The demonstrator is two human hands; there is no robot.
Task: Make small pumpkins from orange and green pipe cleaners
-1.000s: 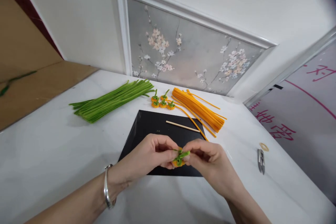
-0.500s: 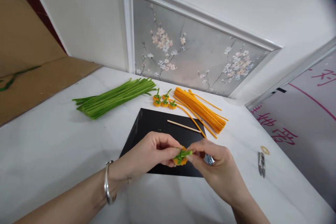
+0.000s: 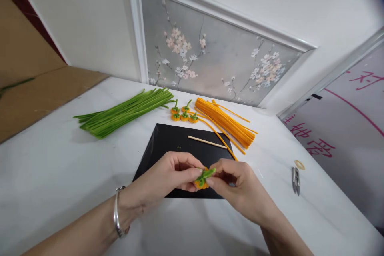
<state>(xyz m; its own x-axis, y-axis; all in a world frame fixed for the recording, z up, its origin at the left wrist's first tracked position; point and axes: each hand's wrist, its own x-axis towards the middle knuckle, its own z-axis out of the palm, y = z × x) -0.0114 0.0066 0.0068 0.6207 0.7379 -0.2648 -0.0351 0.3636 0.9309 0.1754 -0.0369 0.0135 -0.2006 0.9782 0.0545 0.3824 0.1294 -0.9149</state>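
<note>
Over white marbled worktop and black flat rectangular mat, pinching w/ fingers of L hand and R hand small round fuzzy orange-and-green piece; just slid R grip in from green stem tip, so prob. still adjusting it. Can see five similar pieces beyond mat, in no container.

Head-worn view, facing forward, angled down
</note>
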